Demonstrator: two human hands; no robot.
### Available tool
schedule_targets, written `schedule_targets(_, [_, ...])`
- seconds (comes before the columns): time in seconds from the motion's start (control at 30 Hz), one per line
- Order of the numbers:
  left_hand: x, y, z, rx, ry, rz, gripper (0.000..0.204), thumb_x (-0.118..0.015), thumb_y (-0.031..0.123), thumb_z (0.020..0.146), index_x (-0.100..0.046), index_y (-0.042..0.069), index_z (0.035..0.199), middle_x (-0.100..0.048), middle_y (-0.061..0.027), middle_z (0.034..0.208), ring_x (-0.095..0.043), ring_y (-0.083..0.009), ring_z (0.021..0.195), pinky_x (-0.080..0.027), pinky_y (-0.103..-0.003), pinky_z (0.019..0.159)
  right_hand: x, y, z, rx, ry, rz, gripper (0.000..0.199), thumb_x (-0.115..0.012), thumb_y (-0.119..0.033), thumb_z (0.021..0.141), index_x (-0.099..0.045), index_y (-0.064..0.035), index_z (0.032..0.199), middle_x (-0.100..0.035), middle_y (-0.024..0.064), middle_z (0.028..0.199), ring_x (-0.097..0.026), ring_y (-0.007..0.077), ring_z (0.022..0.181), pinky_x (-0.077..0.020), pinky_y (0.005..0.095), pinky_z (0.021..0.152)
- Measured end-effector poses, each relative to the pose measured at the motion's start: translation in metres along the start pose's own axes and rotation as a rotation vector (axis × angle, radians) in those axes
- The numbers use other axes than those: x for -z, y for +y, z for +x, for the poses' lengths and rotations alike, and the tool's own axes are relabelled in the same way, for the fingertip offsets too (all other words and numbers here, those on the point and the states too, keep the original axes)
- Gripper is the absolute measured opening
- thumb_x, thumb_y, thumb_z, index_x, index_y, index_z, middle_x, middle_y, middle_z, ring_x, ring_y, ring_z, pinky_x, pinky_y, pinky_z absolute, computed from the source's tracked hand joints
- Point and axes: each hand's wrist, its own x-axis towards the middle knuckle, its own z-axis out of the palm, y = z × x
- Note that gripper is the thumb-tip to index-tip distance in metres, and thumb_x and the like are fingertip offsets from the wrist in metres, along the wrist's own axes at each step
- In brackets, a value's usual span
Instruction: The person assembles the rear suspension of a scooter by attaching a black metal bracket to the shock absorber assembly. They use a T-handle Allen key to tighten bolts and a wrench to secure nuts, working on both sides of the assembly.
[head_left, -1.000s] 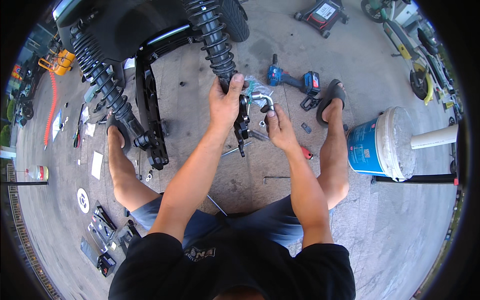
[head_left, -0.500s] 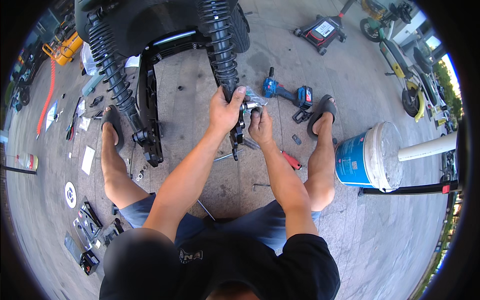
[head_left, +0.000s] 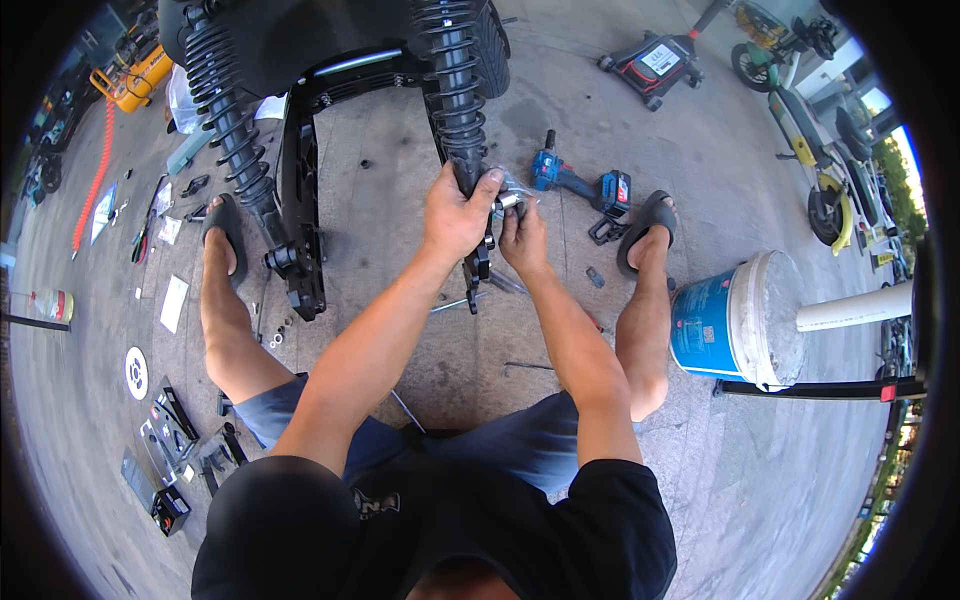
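Observation:
My left hand is closed round the lower end of the right black coil-spring shock absorber, its thumb pointing toward a short silver metal cylinder. That cylinder sits against the side of the shock's lower end, and the fingers of my right hand are closed on it. A crumpled clear plastic bag lies just behind my hands. Below them hangs the end of the black swingarm. The left shock absorber is joined to the other arm of the swingarm.
A blue cordless impact wrench lies beyond my right hand, with a floor jack farther back. At right stands a blue-and-white bucket. Washers, a white sheet and other parts lie at left. A hex key lies nearer me.
My right hand has turned slightly at the silver cylinder, and its forearm now covers most of the red-handled tool. My left hand keeps its hold. The whole view has shifted a little.

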Motion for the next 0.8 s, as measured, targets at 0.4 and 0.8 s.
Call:
schedule_targets(0.4, [0.0,0.012,-0.002,0.02,0.006,0.202,0.031,-0.074,0.014,0.081,-0.058,0.002,0.104,-0.066,-0.006,0.085,-0.062,-0.0147,0.077,-0.05,-0.032,0.071,0.029,-0.038,-0.029,-0.276,-0.127,0.239,0.034,-0.053,-0.01,0.094,-0.044,0.0021,0.125,-0.06,0.0193,0.07,-0.06,0.0272,0.059,-0.0444,0.0371,0.053])
schedule_targets(0.8, [-0.004,0.013,0.001,-0.057,0.113,0.29,0.033,-0.075,0.021,0.076,-0.059,0.003,0.099,-0.068,-0.0166,0.084,-0.066,-0.0355,0.081,-0.047,-0.041,0.081,0.049,-0.051,-0.023,-0.232,-0.378,-0.218,0.046,-0.052,-0.003,0.089,-0.028,0.0078,0.126,-0.062,0.0265,0.075,-0.061,0.046,0.068,-0.0464,0.0512,0.059])
